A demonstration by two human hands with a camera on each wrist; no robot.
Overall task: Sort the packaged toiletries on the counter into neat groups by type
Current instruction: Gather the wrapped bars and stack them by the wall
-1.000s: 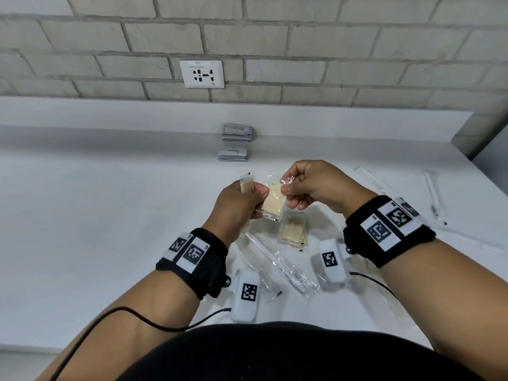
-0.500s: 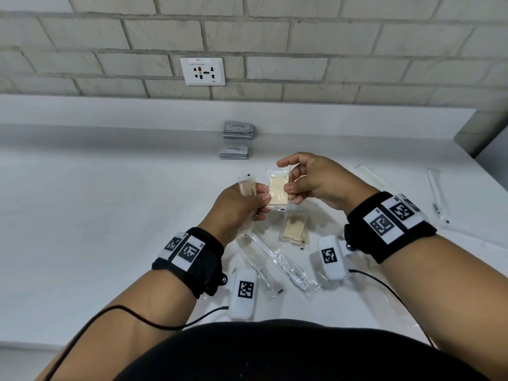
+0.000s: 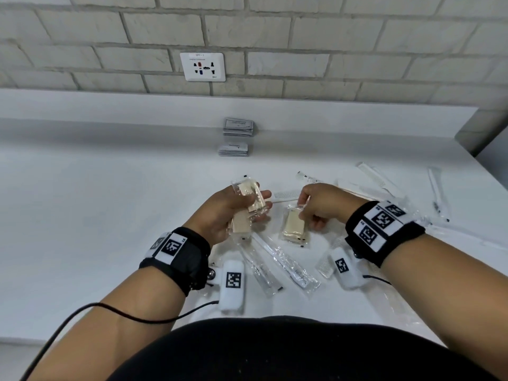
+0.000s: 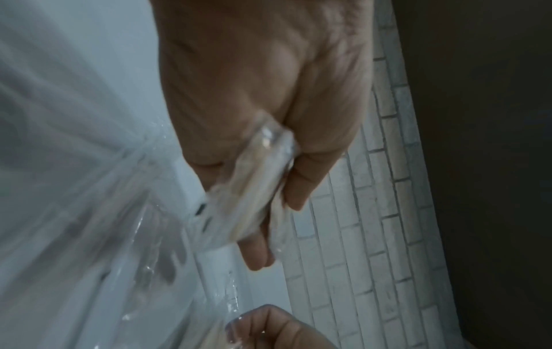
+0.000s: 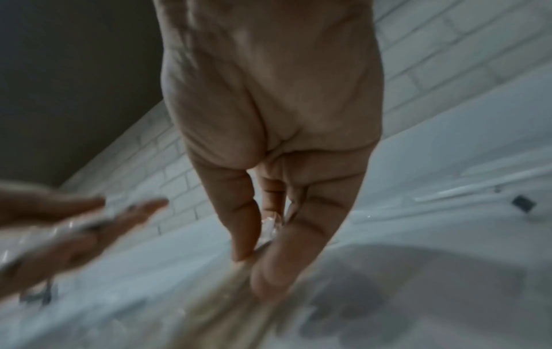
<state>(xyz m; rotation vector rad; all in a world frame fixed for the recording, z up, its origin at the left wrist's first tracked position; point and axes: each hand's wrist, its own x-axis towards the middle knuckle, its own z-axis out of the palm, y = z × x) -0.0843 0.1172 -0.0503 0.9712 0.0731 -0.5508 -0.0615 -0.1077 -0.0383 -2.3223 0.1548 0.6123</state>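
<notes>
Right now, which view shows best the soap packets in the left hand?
Head view: the soap packets show whole, fanned in the left hand. Left wrist view shows them edge-on and blurred. Right wrist view catches only a blurred wrapper glint.

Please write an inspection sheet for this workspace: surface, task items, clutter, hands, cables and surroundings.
Surface: white counter, items scattered at centre and right.
Job's things: soap packets in left hand; one soap packet at the right hand's fingers; long clear-wrapped sticks; wrapped combs; two sachet stacks at the back.
Clutter: nothing seen.
Hands: left hand grips soap packets; right hand pinches the wrapper of the single packet.
Cables: black cable from the left wrist; a thin one at the right wrist.
Surroundings: brick wall, wall socket.
</notes>
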